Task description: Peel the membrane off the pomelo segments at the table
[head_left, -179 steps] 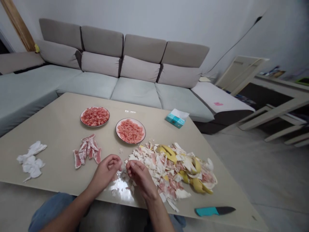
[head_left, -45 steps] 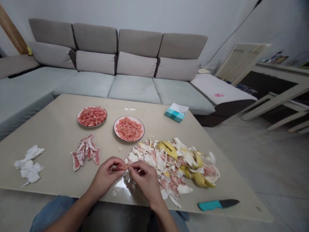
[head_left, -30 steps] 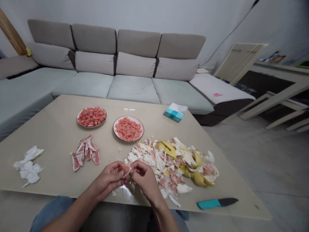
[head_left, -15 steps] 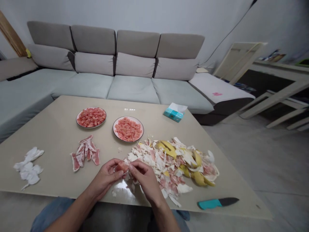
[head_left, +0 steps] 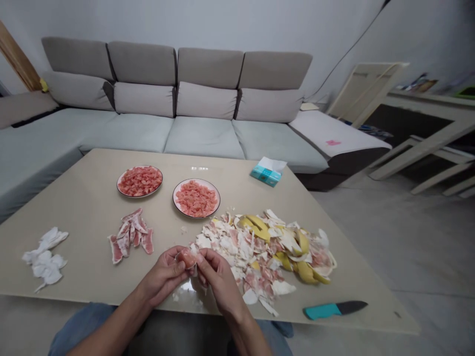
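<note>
A pinkish-red pomelo segment (head_left: 187, 257) is held over the table's near edge, between the fingers of my left hand (head_left: 165, 273). My right hand (head_left: 219, 275) pinches the whitish membrane at the segment's right side, thumb against forefinger. To the left lie several pomelo segments (head_left: 131, 235) with their pale skin on. A large heap of white pith, membrane and yellow rind (head_left: 237, 244) spreads just right of my hands. Beyond them, one plate (head_left: 178, 207) carries pink peeled pulp, and a second plate (head_left: 122, 192) farther left carries redder pulp.
A knife (head_left: 336, 309) with a teal handle lies at the near right, blade pointing right. Crumpled white tissues (head_left: 46, 257) are at the left edge. A blue tissue pack (head_left: 267, 173) sits at the far right. Behind the table (head_left: 89, 207) stands a grey sofa (head_left: 204, 133).
My right hand has shifted slightly left, closer to my left hand. More of the segment's red flesh shows between the fingers. The plates and heap stay put.
</note>
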The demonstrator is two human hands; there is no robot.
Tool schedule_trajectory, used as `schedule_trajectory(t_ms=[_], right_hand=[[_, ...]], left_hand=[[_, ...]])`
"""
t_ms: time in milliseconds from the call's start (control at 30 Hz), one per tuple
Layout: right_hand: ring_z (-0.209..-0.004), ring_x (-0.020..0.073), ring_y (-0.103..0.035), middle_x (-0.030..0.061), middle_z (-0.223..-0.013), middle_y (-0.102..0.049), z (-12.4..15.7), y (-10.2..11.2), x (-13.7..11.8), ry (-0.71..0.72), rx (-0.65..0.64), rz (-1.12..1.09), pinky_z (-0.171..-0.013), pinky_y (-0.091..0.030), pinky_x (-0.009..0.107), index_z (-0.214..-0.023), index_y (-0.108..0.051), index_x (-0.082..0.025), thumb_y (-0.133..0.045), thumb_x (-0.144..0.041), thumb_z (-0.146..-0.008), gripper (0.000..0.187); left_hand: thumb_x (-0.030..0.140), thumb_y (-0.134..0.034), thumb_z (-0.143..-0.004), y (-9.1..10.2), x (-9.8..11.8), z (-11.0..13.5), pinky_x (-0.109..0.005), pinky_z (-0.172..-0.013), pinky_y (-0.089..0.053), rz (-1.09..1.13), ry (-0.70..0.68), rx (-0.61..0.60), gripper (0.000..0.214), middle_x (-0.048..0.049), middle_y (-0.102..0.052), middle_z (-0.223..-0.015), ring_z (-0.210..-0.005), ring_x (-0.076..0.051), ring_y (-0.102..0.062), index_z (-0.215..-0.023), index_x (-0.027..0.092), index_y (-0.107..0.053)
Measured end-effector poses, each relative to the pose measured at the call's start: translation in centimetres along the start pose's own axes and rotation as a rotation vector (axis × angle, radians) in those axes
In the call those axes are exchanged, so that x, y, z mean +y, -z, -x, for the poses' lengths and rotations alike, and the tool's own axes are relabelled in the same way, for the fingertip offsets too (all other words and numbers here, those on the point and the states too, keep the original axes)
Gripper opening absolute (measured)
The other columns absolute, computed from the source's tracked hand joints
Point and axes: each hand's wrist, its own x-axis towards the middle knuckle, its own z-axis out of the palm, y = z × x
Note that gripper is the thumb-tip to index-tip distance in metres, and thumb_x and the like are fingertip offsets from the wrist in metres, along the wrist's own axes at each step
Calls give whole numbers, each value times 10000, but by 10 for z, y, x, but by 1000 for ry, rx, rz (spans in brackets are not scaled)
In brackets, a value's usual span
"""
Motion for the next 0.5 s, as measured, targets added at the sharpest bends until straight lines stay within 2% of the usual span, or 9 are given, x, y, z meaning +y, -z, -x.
schedule_trajectory(t_ms=[167, 300, 400, 500], right_hand=[[-439, 63, -303, -46, -572, -491, 0, -3, 0, 21, -7, -15, -432, -229, 206, -741, -550, -163, -590, -566, -807, 410], [-430, 71, -294, -83, -481, -392, -1, 5, -3, 43, 78, -8, -436, -238, 204, -726, -517, -175, -564, -537, -841, 383], [-463, 80, -342, -78, -500, -427, 0, 14, -8, 79, 126, 25, -473, -282, 203, -781, -521, -178, -566, -499, -859, 333], [-497, 91, -410, -61, -553, -487, 3, 15, -12, 71, 107, 60, -498, -324, 205, -833, -542, -183, -585, -491, -850, 311]], left_hand=[[201, -806, -675, -1, -4, -2, -262, -727, -438, 91, -21, -86, 252, -7, -576, -721, -703, -127, -550, -814, 141, -604], [179, -832, -629, -2, 9, 4, -246, -669, -412, 148, -49, -172, 453, 40, -487, -669, -662, -113, -496, -998, 193, -569], [144, -786, -682, -1, 22, 8, -254, -690, -410, 152, -126, -147, 323, 14, -511, -780, -734, -120, -499, -913, 202, -567], [177, -761, -716, 0, 27, 10, -269, -710, -415, 150, -111, -129, 261, -21, -531, -924, -774, -125, -499, -894, 194, -571]])
